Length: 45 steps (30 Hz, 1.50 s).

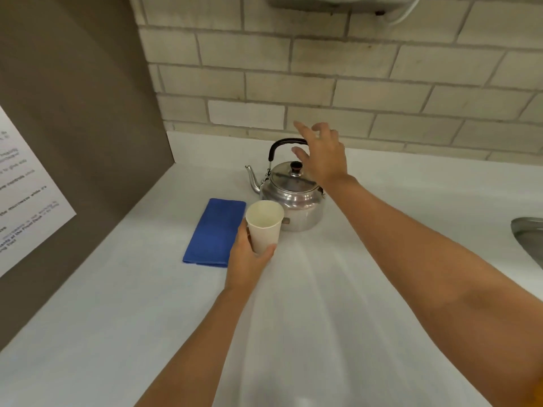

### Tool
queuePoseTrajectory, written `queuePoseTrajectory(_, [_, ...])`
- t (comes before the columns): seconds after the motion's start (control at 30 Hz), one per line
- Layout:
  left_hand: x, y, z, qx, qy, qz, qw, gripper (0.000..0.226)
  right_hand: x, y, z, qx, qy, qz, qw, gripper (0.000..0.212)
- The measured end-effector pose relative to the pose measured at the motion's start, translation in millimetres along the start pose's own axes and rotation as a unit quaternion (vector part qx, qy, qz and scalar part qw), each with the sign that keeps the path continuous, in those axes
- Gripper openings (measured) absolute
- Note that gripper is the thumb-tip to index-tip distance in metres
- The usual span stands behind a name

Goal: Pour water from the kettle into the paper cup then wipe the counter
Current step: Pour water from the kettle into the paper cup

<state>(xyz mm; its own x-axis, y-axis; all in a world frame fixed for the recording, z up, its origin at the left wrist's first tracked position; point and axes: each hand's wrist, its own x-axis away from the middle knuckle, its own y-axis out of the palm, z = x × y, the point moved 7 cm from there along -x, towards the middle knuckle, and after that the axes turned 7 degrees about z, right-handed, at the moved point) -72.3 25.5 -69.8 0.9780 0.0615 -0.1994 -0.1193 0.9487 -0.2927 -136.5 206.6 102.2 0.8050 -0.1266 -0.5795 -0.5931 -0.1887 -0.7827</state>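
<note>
A shiny metal kettle (291,198) with a black handle and a lid knob stands on the white counter (367,289), spout pointing left. My right hand (321,155) hovers open just above and to the right of the handle, fingers spread, not gripping it. My left hand (248,259) is shut on a white paper cup (264,226), held upright in front of the kettle; the cup looks empty inside. A folded blue cloth (213,232) lies flat on the counter, just left of the cup.
A brown side panel (76,136) with a printed white notice (20,186) walls off the left. Pale brick tiles (352,83) form the back wall. A metal sink rim (529,236) shows at the right edge. A wall-mounted appliance (338,1) hangs above.
</note>
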Motion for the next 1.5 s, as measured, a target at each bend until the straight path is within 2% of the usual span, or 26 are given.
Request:
queuePoseTrajectory(0.17, [-9.6, 1.5, -3.2, -0.023, -0.005, 0.018, 1.000, 0.071, -23.6, 25.8, 10.4, -0.057, 0.010, -0.075, 0.995, 0.040])
queuePoseTrajectory(0.33, [-10.9, 2.2, -3.2, -0.041, 0.000, 0.034, 0.999, 0.062, -31.0, 32.0, 19.9, -0.101, 0.012, -0.056, 0.993, 0.033])
queuePoseTrajectory(0.47, [-11.5, 3.7, -2.6, -0.041, -0.003, 0.036, 0.998, 0.067, -31.7, 29.5, 20.2, -0.187, 0.005, -0.052, 0.981, 0.033])
queuePoseTrajectory(0.6, [-12.2, 5.5, -1.6, -0.047, -0.005, 0.037, 0.998, 0.071, -27.3, 24.5, 20.6, -0.226, -0.001, -0.058, 0.972, 0.029])
queuePoseTrajectory(0.77, [-10.7, 6.3, -1.5, -0.044, -0.001, 0.034, 0.998, 0.072, -18.0, 4.6, 25.5, -0.232, -0.002, -0.060, 0.971, 0.028])
queuePoseTrajectory(1.0, [-9.8, 4.7, 3.9, -0.060, 0.000, 0.029, 0.998, 0.071, -10.8, -60.9, 17.4, -0.238, -0.027, -0.028, 0.971, 0.022])
queuePoseTrajectory(1.13, [-8.0, 5.2, 8.1, -0.058, -0.005, 0.016, 0.998, 0.070, -7.3, -94.7, 10.0, -0.226, -0.022, -0.060, 0.972, 0.020])
queuePoseTrajectory(1.33, [-4.9, 6.1, 13.5, -0.064, -0.002, 0.007, 0.998, 0.069, 5.6, -111.3, 1.4, -0.148, -0.014, -0.130, 0.980, 0.026])
queuePoseTrajectory(1.5, [-5.9, 6.9, 13.4, -0.065, 0.005, -0.001, 0.998, 0.070, 14.2, -118.9, -8.5, -0.100, -0.028, -0.141, 0.985, 0.025])
